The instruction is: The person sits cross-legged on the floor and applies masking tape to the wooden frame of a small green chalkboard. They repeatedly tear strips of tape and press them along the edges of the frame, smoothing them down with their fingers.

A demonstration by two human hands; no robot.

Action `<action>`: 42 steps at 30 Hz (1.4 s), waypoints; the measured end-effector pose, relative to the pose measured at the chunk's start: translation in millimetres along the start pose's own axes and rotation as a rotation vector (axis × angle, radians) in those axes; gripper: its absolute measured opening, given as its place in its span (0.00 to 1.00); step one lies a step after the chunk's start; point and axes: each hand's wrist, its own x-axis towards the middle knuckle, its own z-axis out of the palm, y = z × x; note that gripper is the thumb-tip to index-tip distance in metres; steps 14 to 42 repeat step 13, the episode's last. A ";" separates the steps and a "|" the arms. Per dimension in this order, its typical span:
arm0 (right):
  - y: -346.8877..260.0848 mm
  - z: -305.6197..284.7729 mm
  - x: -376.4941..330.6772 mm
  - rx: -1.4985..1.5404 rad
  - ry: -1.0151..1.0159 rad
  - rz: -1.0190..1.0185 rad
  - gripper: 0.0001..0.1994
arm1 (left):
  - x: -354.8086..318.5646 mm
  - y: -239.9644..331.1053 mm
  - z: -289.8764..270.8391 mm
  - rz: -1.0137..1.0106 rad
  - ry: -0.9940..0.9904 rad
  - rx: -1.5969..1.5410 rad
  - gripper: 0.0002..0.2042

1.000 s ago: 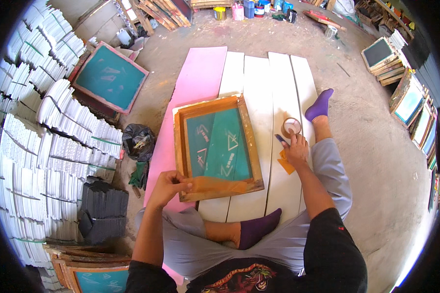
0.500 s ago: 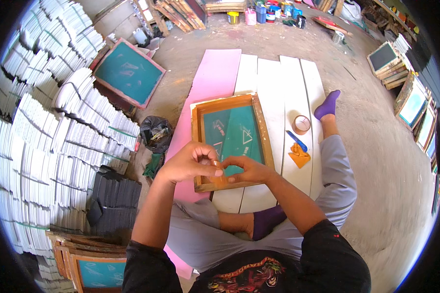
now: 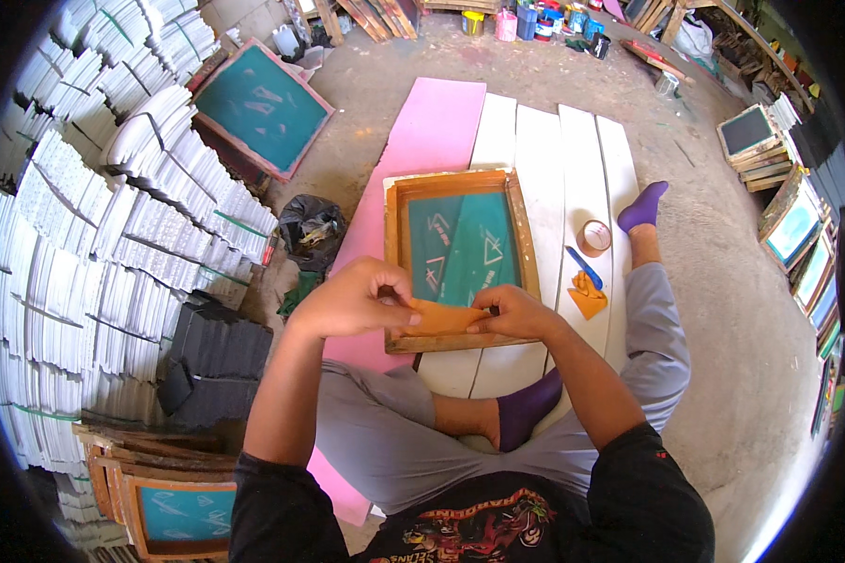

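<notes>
My left hand (image 3: pixel 359 298) and my right hand (image 3: pixel 516 311) pinch opposite ends of an orange-brown strip of tape (image 3: pixel 441 319), stretched between them. The strip hangs over the near side of a wooden screen-printing frame (image 3: pixel 528 253). Inside the frame is a green mesh (image 3: pixel 460 239) with pale triangle marks. To the right lie a roll of tape (image 3: pixel 593 237), a blue cutter knife (image 3: pixel 584 266) and a crumpled orange-brown piece of tape (image 3: pixel 588 298).
White and pink boards (image 3: pixel 432 113) lie under the frame. Tall stacks of white sheets (image 3: pixel 75 253) and a black stack (image 3: pixel 214 361) stand at the left. Another screen frame (image 3: pixel 263 111) leans nearby, beside a black plastic bag (image 3: pixel 310 230). Paint containers (image 3: pixel 526 23) stand at the back.
The strip, bunched between my close-set fingers before, is now spread wide. My right hand has moved right, away from my left. The view has shifted slightly.
</notes>
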 end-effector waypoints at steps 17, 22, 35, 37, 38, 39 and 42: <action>52.2 -19.4 -36.2 0.228 0.237 0.153 0.13 | -22.7 -22.7 -38.5 -0.134 0.189 -0.072 0.06; 52.2 -19.4 -36.2 0.228 0.237 0.153 0.13 | -22.7 -22.7 -38.5 -0.134 0.189 -0.072 0.06; 52.2 -19.4 -36.2 0.228 0.237 0.153 0.13 | -22.7 -22.7 -38.5 -0.134 0.189 -0.072 0.06; 52.2 -19.4 -36.2 0.228 0.237 0.153 0.13 | -22.7 -22.7 -38.5 -0.134 0.189 -0.072 0.06; 52.2 -19.4 -36.2 0.228 0.237 0.153 0.13 | -22.7 -22.7 -38.5 -0.134 0.189 -0.072 0.06; 52.2 -19.4 -36.2 0.228 0.237 0.153 0.13 | -22.7 -22.7 -38.5 -0.134 0.189 -0.072 0.06; 52.2 -19.4 -36.2 0.228 0.237 0.153 0.13 | -22.7 -22.7 -38.5 -0.134 0.189 -0.072 0.06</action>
